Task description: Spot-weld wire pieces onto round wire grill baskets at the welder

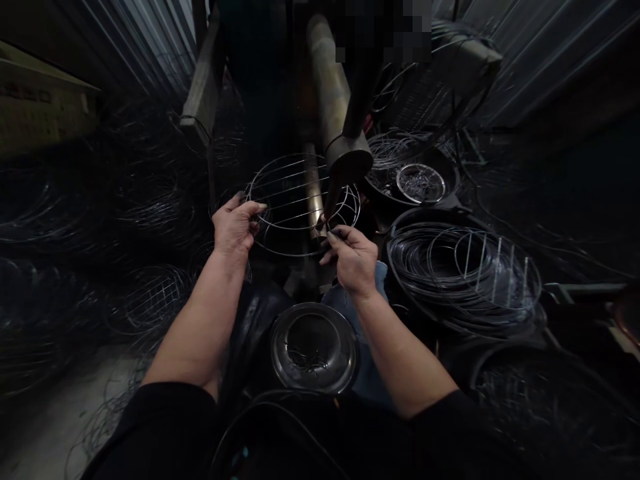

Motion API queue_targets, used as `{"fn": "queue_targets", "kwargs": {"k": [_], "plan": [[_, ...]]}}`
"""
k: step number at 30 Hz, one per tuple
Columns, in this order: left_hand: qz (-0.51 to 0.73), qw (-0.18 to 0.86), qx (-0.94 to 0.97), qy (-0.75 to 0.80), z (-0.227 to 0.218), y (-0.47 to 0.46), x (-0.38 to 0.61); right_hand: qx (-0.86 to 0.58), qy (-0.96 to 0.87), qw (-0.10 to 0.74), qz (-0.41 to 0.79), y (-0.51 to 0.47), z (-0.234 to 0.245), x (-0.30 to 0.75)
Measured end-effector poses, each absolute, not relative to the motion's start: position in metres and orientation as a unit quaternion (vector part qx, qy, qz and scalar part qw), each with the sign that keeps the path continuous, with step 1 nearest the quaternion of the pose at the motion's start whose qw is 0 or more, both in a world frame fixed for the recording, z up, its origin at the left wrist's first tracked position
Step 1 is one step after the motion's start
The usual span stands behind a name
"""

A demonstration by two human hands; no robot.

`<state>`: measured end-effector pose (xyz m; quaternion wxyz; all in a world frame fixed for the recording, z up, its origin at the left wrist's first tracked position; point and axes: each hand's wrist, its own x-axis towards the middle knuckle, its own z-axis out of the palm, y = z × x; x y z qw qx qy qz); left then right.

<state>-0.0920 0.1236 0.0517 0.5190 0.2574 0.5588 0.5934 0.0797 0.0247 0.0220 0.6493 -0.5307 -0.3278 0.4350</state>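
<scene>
A round wire guard frame (295, 200), made of rings and straight cross wires, is held level in front of me under the tip of a welding machine's electrode (334, 195). My left hand (235, 227) grips the frame's left rim with curled fingers. My right hand (353, 257) pinches the frame's right side close to the electrode tip, fingers closed on the wire. The machine's thick cylindrical arm (327, 87) reaches in from above.
A shallow metal bowl (313, 347) sits on my lap. Coils of wire rings (460, 267) lie in a tub at the right, another tub with a small ring (420, 181) behind it. Finished wire frames (155, 297) are heaped at the left.
</scene>
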Motion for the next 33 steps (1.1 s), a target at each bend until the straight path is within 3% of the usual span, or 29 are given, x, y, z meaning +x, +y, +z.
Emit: {"fn": "queue_targets", "kwargs": {"k": [9,14,21,27,33], "plan": [[0.571,0.543,0.28,0.548,0.052,0.122,-0.095,-0.514,-0.306,0.653,0.465,0.022,0.028,0.084],[0.572,0.549,0.32,0.519,0.06,0.148,-0.106,-0.533,-0.222,0.716,0.394,0.003,0.021,0.108],[0.458,0.582,0.386,0.55,0.053,0.168,-0.118,-0.56,-0.268,0.617,0.483,-0.037,0.0,0.129],[0.524,0.56,0.276,0.58,0.043,0.102,-0.118,-0.505,-0.278,0.607,0.547,-0.032,0.021,0.112],[0.593,0.54,0.246,0.544,0.052,0.074,-0.102,-0.473,-0.327,0.679,0.457,-0.01,0.036,0.091]]}}
